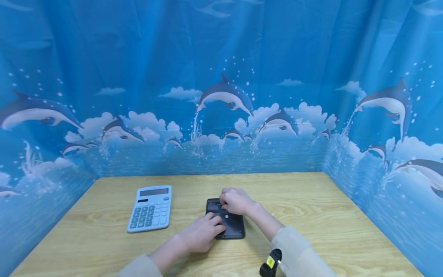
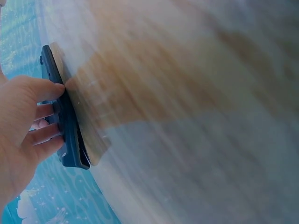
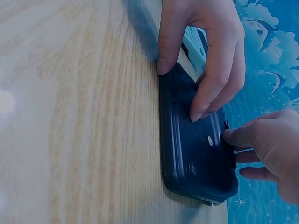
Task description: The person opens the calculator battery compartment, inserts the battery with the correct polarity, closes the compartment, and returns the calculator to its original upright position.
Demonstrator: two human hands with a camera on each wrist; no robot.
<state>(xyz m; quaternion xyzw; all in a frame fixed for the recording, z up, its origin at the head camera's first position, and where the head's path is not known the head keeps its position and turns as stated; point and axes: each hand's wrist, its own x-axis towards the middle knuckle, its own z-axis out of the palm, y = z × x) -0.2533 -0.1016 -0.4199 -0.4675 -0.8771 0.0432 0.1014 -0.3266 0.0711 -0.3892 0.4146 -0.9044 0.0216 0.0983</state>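
Observation:
A black-backed calculator (image 1: 236,227) lies on the table with its back up. It has a small round white sticker (image 3: 210,140) and a dark opening with a hint of green near its far end. My left hand (image 1: 201,232) holds its near left part, thumb on the edge and fingertips on the back, as the left wrist view shows. At the far end, my right hand (image 1: 237,201) has curled fingers; in the right wrist view its thumb (image 3: 233,136) presses the rim of the back. The hand partly covers the opening, and whatever lies under those fingers is hidden.
To the left, a pale blue calculator (image 1: 150,209) lies with its keys up on the wood-grain table (image 1: 294,207). A blue curtain (image 1: 166,77) with dolphins surrounds the table's back and sides. A black wrist camera (image 1: 271,263) sits at the right sleeve.

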